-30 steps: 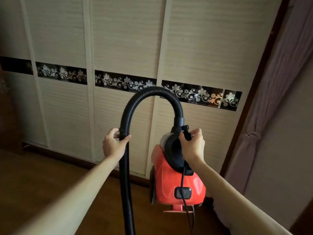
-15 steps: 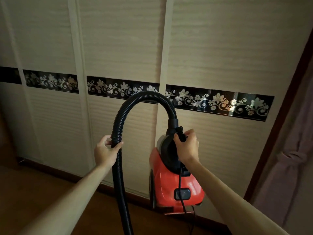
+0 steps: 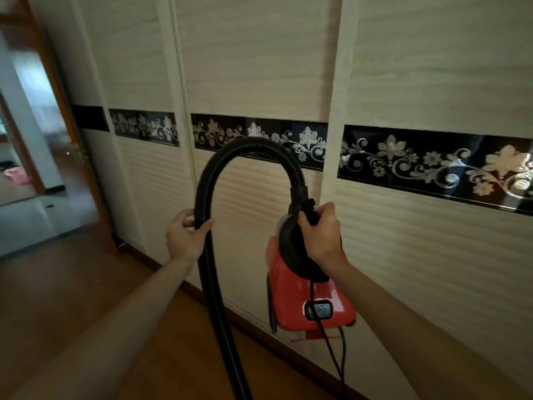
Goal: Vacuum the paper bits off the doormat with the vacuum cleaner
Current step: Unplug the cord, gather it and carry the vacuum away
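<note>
Both arms are out in front of you, elbows low. Your right hand is on top of the vacuum cleaner, fingers curled tight round its black handle, knuckles up, wrist bent down. The red body hangs from that grip, nose up, just in front of the pale wardrobe doors. Your left hand sits at the same height, well apart from the right, wrapped round the black hose: thumb across the near side, fingers hooked round the far side, close together. The hose climbs out of the vacuum's top, arches over between your hands, passes through your left grip and drops straight off the bottom edge. A black power cord trails from under your right hand, down over the red shell, and dangles below it.

Now the room. The wardrobe fills everything ahead and to your right, with its dark floral band at about hose height and a brown skirting at its foot, near the vacuum's underside. To your left the wooden floor opens out, running to a doorway at the far left with a brighter room beyond; something pink lies on the floor there, too blurred to name
</note>
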